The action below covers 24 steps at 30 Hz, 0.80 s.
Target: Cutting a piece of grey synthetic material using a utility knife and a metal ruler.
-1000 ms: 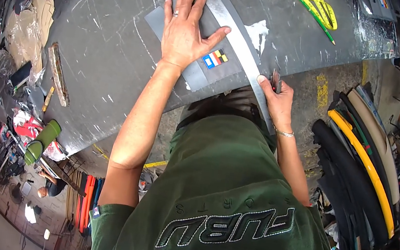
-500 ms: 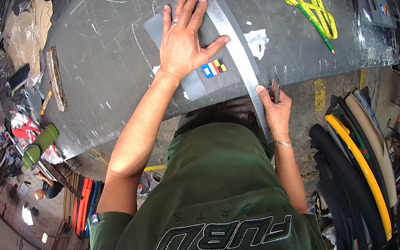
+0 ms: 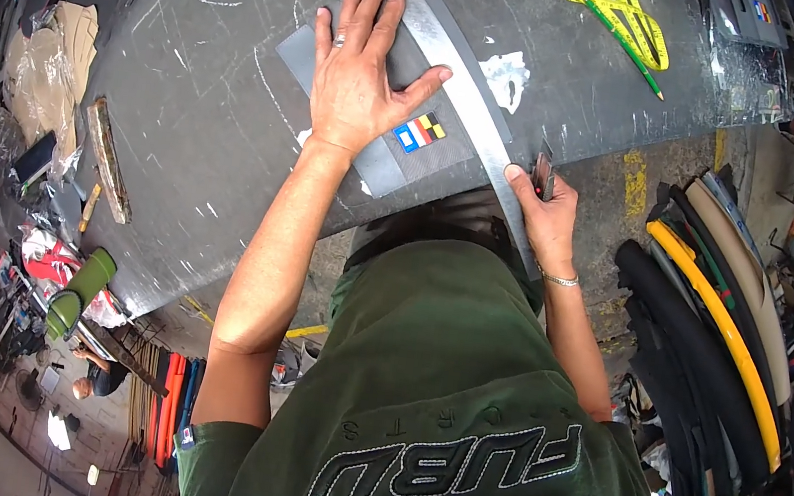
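Note:
A long metal straightedge (image 3: 468, 87) lies across a piece of grey sheet material (image 3: 389, 169) that bears a small coloured patch (image 3: 419, 133). My left hand (image 3: 352, 92) is spread flat on the grey piece, its thumb reaching to the straightedge. At the table's near edge, my right hand (image 3: 552, 213) grips what looks like a dark utility knife (image 3: 543, 175), pointing away from me. The right thumb also rests on the straightedge, whose near end runs past the table edge beside my shirt. Part of the grey piece shows along the far right side of the metal.
The dark worktable (image 3: 204, 112) carries chalk marks. On it lie a yellow tape measure (image 3: 614, 11), a green pencil (image 3: 628, 53), a white scrap (image 3: 507, 77) and a worn wooden stick (image 3: 111, 160). Material rolls (image 3: 723, 321) stand at the right; a person (image 3: 104, 375) is at the far lower left.
Both hands and the straightedge keep nearly the same position against the table. The whole view has shifted slightly.

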### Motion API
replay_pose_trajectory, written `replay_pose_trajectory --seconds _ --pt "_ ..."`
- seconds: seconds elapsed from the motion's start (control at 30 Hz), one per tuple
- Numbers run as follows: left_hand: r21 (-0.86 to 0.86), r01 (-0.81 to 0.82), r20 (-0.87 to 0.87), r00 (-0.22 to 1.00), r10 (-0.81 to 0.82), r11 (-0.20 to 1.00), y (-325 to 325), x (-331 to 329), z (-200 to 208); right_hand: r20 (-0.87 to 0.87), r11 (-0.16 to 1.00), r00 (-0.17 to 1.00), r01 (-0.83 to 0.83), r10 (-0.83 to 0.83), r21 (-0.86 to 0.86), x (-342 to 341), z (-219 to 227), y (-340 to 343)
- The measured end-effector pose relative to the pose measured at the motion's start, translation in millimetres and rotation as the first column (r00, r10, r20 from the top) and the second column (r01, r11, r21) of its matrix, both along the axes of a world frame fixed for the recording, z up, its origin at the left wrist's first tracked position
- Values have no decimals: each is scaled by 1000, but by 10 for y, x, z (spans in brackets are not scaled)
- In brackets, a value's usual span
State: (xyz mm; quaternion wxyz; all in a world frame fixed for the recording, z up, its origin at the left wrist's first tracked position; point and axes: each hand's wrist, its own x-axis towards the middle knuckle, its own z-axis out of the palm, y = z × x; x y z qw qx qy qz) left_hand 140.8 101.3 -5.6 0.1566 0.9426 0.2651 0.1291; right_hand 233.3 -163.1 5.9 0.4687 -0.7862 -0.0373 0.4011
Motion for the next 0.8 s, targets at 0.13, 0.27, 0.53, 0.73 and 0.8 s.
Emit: replay_pose_trajectory --seconds 0.13,0.27,0.53,0.73,0.8 --pt "3 4 -3 1000 -4 1000 -7 6 -5 -7 1000 1000 -3 3 -8 1 14 -6" --pt "5 8 -2 1000 -8 1000 1 21 -2 42 996 998 -31 35 -78 19 -98 -83" --pt "52 38 17 999 -39 998 12 25 31 -8 994 999 -45 44 -105 35 -59 -26" --pt "-56 -14 -129 992 7 998 -91 85 260 57 995 997 -45 50 -84 24 -56 -25" --pt "-43 -12 -145 989 6 999 -112 90 280 44 995 998 -49 53 -86 27 -90 -48"
